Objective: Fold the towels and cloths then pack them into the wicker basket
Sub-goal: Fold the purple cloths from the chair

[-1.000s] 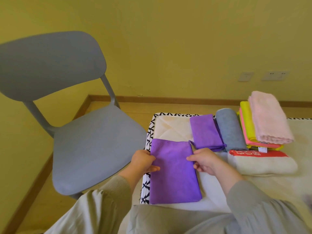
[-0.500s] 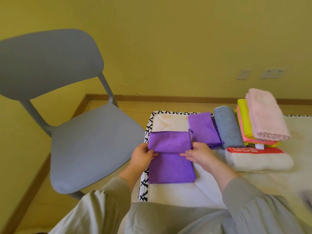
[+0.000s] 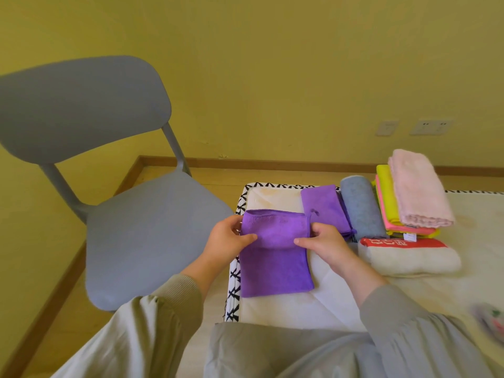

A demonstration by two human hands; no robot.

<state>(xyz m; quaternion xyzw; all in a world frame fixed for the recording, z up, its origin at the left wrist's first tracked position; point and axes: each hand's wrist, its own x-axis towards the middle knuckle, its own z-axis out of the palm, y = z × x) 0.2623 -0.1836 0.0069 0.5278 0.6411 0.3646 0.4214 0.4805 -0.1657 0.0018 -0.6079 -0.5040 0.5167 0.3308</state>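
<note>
A grey chair [image 3: 131, 214] stands on wooden floor [image 3: 54, 309] against yellow walls [image 3: 272, 64].

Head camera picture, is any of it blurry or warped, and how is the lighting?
Head view: soft, even light, no glare, only faint shadows; the wide lens stretches the grey chair at the left edge; the purple cloth, the left hand and the right hand look sharp; a patterned thing at the lower right edge is smeared beyond telling.
</note>
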